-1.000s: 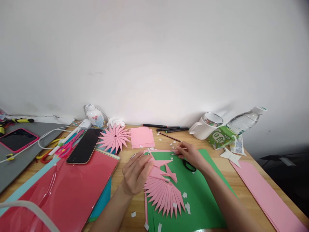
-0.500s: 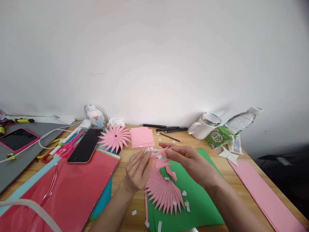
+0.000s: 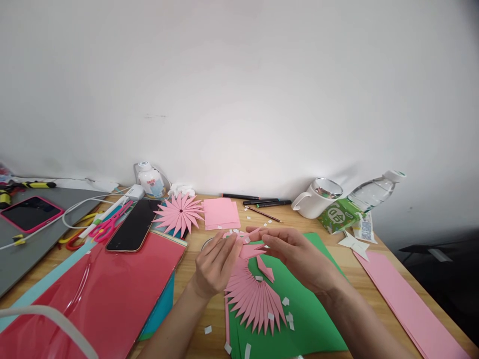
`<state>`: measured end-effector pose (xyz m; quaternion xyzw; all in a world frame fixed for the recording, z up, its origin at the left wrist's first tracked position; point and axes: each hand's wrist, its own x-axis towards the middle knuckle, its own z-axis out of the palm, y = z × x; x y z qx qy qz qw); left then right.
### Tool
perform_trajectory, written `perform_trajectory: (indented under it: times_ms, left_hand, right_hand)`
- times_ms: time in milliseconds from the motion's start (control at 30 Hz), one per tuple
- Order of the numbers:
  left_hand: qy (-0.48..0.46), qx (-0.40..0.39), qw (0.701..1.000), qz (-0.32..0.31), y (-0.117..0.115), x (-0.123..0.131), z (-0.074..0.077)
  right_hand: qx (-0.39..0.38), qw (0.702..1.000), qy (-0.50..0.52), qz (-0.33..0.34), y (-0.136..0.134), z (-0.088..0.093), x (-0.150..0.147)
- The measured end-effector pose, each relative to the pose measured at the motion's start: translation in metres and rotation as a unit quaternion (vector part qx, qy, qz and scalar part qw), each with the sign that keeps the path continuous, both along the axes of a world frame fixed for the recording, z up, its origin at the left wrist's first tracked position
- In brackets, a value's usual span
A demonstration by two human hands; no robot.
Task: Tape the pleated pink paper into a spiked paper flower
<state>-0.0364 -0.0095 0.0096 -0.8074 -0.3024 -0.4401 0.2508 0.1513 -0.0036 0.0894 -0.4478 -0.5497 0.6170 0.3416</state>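
Note:
My left hand (image 3: 217,262) pinches a small folded pink paper piece (image 3: 245,239) between thumb and fingers, with a white bit on it. My right hand (image 3: 295,254) is just to the right, its fingers apart and their tips near the piece's pointed end. Below the hands, a curved row of pointed pink folded pieces (image 3: 262,301) lies on green sheets (image 3: 310,319). One loose folded pink piece (image 3: 265,269) rests inside the curve. Small white paper bits (image 3: 285,301) are scattered over the green and the pink.
A pink paper star (image 3: 179,212), pink squares (image 3: 220,213) and pens (image 3: 273,203) lie at the back. Left are a black phone (image 3: 130,227), pink scissors (image 3: 108,227) and a red folder (image 3: 108,284). Right are a mug (image 3: 312,202), a bottle (image 3: 374,192) and pink strips (image 3: 407,299).
The folded piece in my left hand has tilted slightly. My right hand's fingers have shifted a little lower beside it. The view has moved slightly.

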Motion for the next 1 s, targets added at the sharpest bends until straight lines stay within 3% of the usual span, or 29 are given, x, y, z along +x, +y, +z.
perform_trajectory:
  times_ms: [400, 600, 833, 1000]
  left_hand:
    - [0.02, -0.015, 1.0, 0.014, 0.001, 0.0, 0.0]
    - [0.011, -0.027, 0.999, -0.022, 0.002, 0.001, -0.001]
    - [0.023, -0.024, 0.999, -0.037, 0.002, 0.004, -0.004]
    - [0.028, -0.023, 0.999, -0.035, 0.003, 0.005, -0.004]
  right_hand:
    - [0.013, 1.0, -0.023, 0.0, -0.003, 0.005, -0.002]
    - [0.068, 0.988, -0.139, -0.007, -0.005, 0.005, 0.003]
    - [0.223, 0.93, -0.29, 0.03, -0.012, 0.005, 0.003]
    - [0.346, 0.852, -0.389, 0.046, -0.018, -0.001, 0.005]
